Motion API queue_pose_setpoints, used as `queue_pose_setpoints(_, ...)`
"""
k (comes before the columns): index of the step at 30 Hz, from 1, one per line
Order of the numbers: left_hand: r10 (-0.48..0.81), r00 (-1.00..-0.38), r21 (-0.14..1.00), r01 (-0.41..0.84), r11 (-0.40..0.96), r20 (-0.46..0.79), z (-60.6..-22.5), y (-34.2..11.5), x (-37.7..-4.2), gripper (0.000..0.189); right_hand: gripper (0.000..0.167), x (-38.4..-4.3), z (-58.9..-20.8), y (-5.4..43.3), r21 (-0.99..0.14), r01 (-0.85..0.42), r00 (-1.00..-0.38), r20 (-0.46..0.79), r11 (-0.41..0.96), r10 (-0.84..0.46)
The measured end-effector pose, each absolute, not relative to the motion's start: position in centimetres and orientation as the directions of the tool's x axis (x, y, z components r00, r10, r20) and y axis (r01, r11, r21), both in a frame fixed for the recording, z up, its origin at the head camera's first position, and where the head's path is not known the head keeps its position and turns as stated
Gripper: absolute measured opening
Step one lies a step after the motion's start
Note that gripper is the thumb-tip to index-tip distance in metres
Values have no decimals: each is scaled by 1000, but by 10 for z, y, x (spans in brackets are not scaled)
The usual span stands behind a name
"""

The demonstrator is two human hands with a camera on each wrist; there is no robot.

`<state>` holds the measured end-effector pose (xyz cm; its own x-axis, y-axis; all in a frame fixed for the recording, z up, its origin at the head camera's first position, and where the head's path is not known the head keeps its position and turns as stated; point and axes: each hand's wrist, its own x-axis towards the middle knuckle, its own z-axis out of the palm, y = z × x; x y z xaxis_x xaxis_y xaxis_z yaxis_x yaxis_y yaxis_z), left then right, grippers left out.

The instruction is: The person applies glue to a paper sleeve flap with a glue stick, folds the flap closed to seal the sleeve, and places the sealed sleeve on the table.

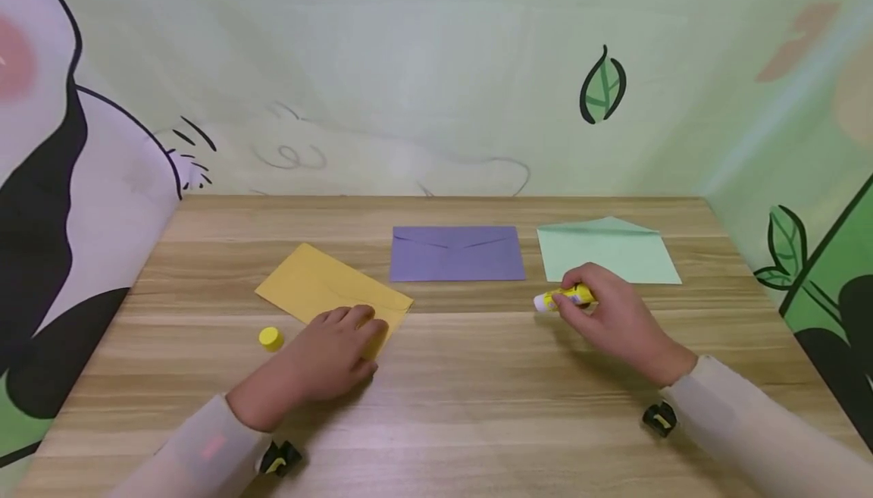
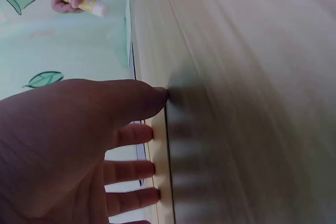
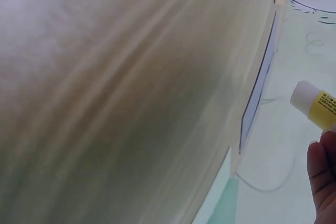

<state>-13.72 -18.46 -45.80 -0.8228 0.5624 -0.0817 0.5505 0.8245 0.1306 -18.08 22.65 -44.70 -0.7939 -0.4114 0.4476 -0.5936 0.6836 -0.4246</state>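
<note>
My left hand [image 1: 341, 354] rests on the right part of a yellow envelope [image 1: 320, 274], which lies at a slant on the table. In the left wrist view its fingers [image 2: 131, 170] extend onto the envelope, and the thumb touches the table by its near edge. A yellow glue stick [image 1: 580, 296] is pinched between the thumb and fingers of my right hand [image 1: 617, 324], above the table in front of a mint green envelope [image 1: 600, 254]. The white end of the stick points left. Its yellow cap [image 1: 270, 339] stands left of my left hand.
A purple envelope [image 1: 457, 259] with its flap folded down lies between the yellow and mint ones. The mint envelope's flap stands up at the back. Behind the wooden table [image 1: 477, 407] rises a pale green wall [image 1: 409, 66] with painted leaves.
</note>
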Motion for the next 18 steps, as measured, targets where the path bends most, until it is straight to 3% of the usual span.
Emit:
queue_pose_setpoints(11,500,-861,76,494,866,-98,-453,-195,-145,44,22,-180,-444,226,-426,-598,-791,454,680,-411)
queue_pose_setpoints(18,455,-882,85,447,891,-124,-452,-199,-153,53,24,-179,-446,228,-427,-601,-788,456,676,-413)
